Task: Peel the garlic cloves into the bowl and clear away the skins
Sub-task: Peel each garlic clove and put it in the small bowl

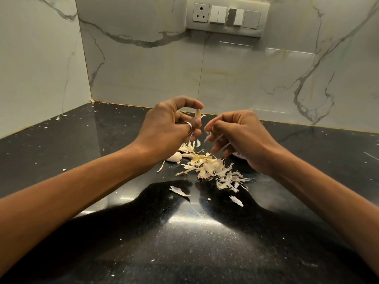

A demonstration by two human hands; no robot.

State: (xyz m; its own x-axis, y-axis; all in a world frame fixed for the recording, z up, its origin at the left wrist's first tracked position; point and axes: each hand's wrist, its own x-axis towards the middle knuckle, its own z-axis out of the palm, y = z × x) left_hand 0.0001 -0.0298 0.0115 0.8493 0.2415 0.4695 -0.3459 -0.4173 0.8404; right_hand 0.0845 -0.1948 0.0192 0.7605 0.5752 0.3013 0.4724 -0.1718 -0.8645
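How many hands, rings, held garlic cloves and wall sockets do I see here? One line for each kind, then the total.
hands: 2 (left hand, right hand)
ring: 1
held garlic clove: 1
wall socket: 1
total: 5

A pale garlic clove [198, 114], its skin curling off, is pinched upright in the left hand [168, 128] above the tabletop [102, 152]. The right hand [240, 136] pinches a blurred strip of skin [213, 138]. Another clove [174, 157] lies mid-tabletop beside a loose heap of skins [213, 169] — dry, straw-coloured.
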